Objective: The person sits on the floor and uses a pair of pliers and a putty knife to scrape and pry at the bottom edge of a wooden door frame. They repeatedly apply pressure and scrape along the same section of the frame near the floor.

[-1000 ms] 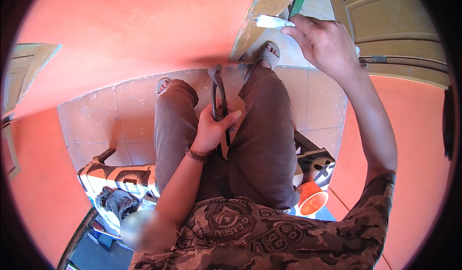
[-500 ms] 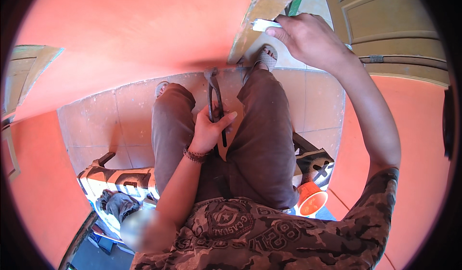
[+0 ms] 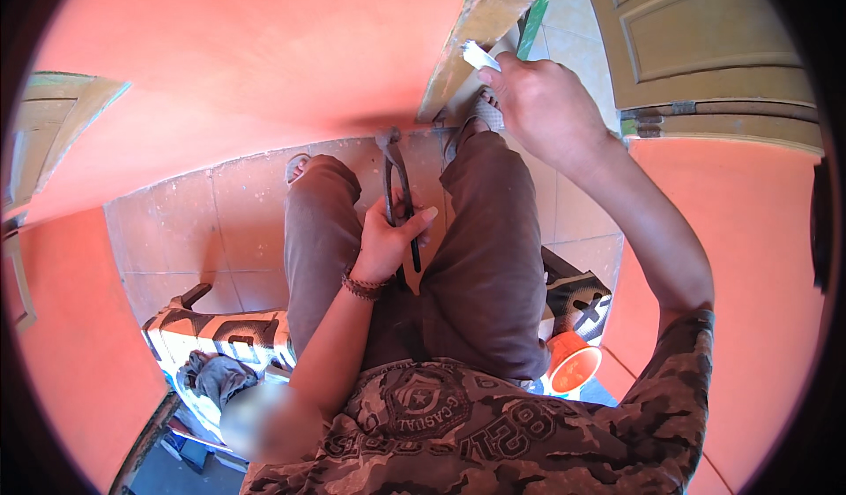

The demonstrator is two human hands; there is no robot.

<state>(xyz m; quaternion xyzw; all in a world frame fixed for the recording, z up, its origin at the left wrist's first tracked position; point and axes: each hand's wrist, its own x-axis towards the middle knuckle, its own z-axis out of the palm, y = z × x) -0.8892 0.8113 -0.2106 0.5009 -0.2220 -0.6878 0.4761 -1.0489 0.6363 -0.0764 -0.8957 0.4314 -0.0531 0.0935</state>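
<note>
Between my knees, my left hand [image 3: 388, 244] has its fingers wrapped round the dark handles of a pair of pincers [image 3: 390, 148]. Their head points away from me, toward the foot of the wall. Raised at the upper right, my right hand [image 3: 551, 111] pinches a short white strip-like piece [image 3: 478, 55] with a ragged end; its exact kind is unclear. That ragged end is close to the tan door frame [image 3: 467, 45], and I cannot tell whether they touch. Part of the white piece is hidden in the hand.
An orange-pink wall [image 3: 264, 63] rises in front. A tan panelled door [image 3: 696, 41] stands at the upper right. Beside my right hip is an orange bucket [image 3: 573, 364]. Dark cloth [image 3: 220, 378] lies on a printed covering at the left. Tiles [image 3: 247, 213] cover the floor.
My right hand has moved nearer to me and slightly left, and the white piece is more tilted. My left hand keeps the pincers in nearly the same place.
</note>
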